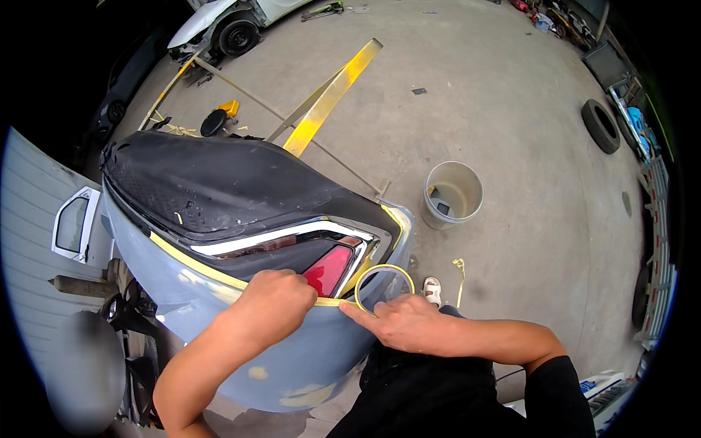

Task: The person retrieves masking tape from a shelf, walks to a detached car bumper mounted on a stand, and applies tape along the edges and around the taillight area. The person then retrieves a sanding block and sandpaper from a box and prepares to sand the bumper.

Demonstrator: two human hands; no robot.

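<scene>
While left hand [276, 301] curls fistlike — contents hidden — right hand [407, 323], forefinger straight on yellow tape [328, 301], grip pinching roll [385, 266]

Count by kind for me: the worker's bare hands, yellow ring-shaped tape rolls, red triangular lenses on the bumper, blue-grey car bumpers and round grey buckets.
Bare hands, left hand and right hand: 2
Yellow ring-shaped tape roll: 1
Red triangular lens: 1
Blue-grey car bumper: 1
Round grey bucket: 1
Total: 6
</scene>
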